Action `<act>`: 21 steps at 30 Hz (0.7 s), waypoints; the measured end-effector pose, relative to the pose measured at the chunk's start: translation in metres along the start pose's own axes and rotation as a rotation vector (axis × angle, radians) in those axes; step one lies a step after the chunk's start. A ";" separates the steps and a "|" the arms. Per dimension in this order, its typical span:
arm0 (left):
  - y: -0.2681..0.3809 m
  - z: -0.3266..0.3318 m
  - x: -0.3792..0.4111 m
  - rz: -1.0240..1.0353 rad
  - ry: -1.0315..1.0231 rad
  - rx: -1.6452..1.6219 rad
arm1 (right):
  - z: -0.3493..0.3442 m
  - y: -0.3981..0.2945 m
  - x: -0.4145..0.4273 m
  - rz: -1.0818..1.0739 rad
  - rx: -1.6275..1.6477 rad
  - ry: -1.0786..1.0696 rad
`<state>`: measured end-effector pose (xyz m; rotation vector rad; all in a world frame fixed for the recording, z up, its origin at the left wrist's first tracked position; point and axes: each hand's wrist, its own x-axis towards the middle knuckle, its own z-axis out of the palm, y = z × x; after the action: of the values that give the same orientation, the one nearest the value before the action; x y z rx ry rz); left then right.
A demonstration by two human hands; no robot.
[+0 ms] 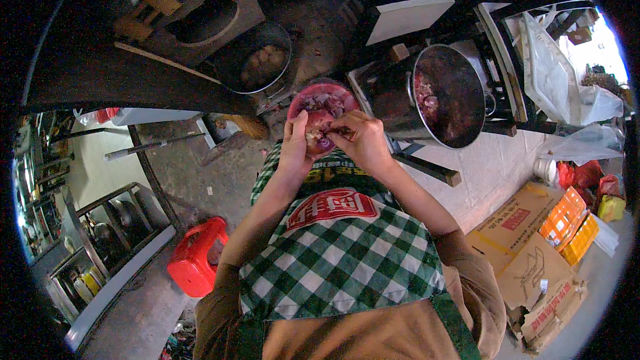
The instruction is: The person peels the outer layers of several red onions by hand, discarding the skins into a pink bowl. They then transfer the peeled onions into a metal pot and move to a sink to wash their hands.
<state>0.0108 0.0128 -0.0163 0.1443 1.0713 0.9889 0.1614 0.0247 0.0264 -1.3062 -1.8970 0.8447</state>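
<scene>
A round, reddish-purple piece of food [320, 132], perhaps an onion, rests in my left hand [295, 142], which holds it from its left side. My right hand [361, 140] pinches at its right side with thumb and fingers. Just beyond it, close to my lap, is a pink-red basin [299, 102] with purple and pale pieces in it. To the right stands a large metal pot [462, 100] with a few reddish-purple pieces low on its left side. My green-and-white checked apron [345, 260] lies below my forearms.
A dark pot [288, 50] holding pale round items stands at the upper left beside a long wooden stick [165, 62]. A red plastic stool [197, 265] is at my left. At the right lie flattened cardboard [525, 240], orange plastic baskets [562, 217] and red bags [587, 175].
</scene>
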 end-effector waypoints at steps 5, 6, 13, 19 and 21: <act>0.001 0.006 -0.003 0.020 0.109 0.045 | 0.007 0.010 -0.009 0.054 -0.064 0.052; 0.000 0.005 -0.004 0.019 0.120 0.034 | 0.007 0.010 -0.009 0.034 -0.047 0.057; 0.003 0.004 -0.006 -0.026 0.140 0.015 | 0.021 0.009 -0.018 -0.102 -0.171 0.085; -0.001 0.008 -0.005 0.122 0.180 0.047 | 0.025 0.001 -0.014 -0.111 -0.319 0.090; 0.000 0.011 -0.007 0.131 0.202 0.032 | 0.025 0.003 -0.013 -0.057 -0.321 0.095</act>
<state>0.0189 0.0117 -0.0058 0.1442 1.2755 1.1221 0.1456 0.0100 0.0076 -1.4426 -2.0418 0.4520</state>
